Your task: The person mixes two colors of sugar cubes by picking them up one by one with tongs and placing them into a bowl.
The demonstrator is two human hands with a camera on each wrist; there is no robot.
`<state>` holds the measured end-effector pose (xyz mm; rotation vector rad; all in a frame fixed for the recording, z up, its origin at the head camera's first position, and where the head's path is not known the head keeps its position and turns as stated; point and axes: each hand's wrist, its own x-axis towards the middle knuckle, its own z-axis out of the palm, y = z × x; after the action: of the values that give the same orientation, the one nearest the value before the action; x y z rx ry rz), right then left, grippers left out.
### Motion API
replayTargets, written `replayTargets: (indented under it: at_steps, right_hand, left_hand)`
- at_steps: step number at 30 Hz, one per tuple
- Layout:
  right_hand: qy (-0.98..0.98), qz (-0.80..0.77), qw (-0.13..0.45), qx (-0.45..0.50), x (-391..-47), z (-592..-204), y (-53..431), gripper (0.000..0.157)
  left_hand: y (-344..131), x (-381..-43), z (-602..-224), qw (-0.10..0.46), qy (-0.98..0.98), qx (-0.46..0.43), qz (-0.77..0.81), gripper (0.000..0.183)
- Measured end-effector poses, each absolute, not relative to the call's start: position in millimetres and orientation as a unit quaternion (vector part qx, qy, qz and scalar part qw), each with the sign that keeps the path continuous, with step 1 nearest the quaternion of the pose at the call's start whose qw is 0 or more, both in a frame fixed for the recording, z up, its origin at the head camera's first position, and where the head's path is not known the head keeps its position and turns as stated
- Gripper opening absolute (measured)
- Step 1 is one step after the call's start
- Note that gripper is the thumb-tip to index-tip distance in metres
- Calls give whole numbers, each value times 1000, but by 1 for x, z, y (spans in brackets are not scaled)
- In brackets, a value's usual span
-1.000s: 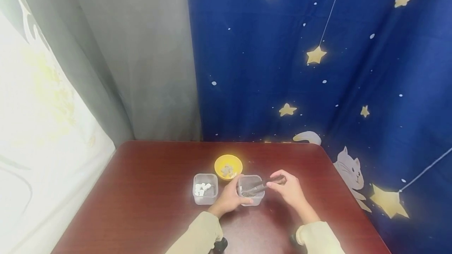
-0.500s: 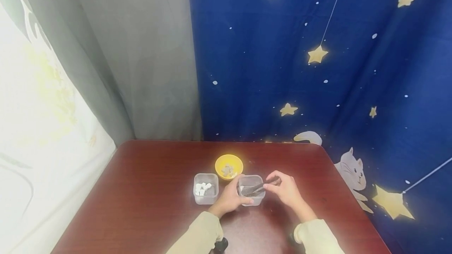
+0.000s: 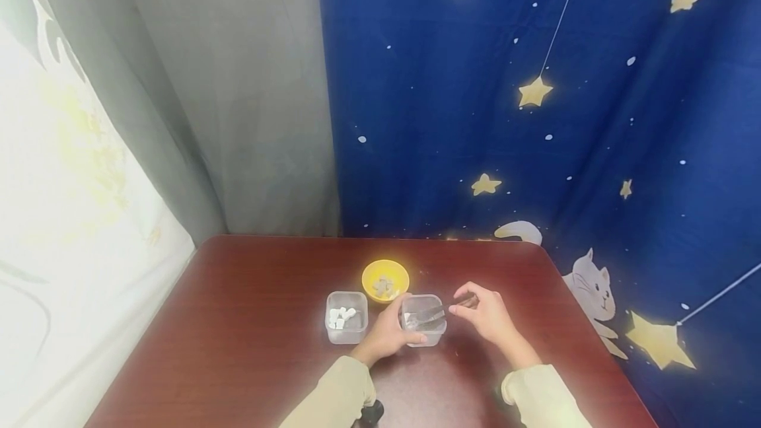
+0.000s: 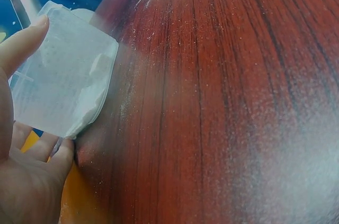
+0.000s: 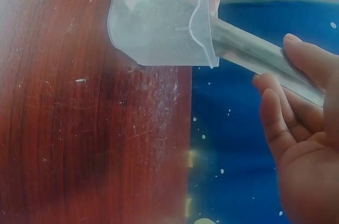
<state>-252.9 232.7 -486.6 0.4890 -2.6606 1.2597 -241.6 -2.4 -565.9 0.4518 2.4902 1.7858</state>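
My left hand (image 3: 386, 332) grips a clear plastic container (image 3: 429, 341) by its sides, thumb on the near wall and fingers round the far side. In the left wrist view this container (image 4: 66, 70) has pale pieces showing through its wall. My right hand (image 3: 490, 319) pinches a pair of metal tongs (image 5: 246, 49) between thumb and fingers. The far ends of the tongs reach down into the container from its right side. Whether their tips hold anything cannot be made out through the cloudy plastic.
A second clear container (image 3: 347, 339) with several white pieces (image 3: 339, 318) stands to the left. Behind both sits a yellow bowl (image 3: 368, 275) holding greyish pieces and a little white. The reddish-brown table (image 3: 267, 296) ends at curtains (image 3: 452, 117).
My right hand moved slightly left with the tongs, then back to the right, and their ends shifted inside the container. The left hand has kept its grip on the container.
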Motion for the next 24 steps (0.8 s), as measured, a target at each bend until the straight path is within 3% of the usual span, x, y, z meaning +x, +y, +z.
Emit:
replayTargets:
  at_steps: [24]
  right_hand:
    - [-887, 425, 115, 138, -251, -490, 232, 22]
  left_hand:
    - [-2, -240, -565, 20, 803, 147, 578, 94]
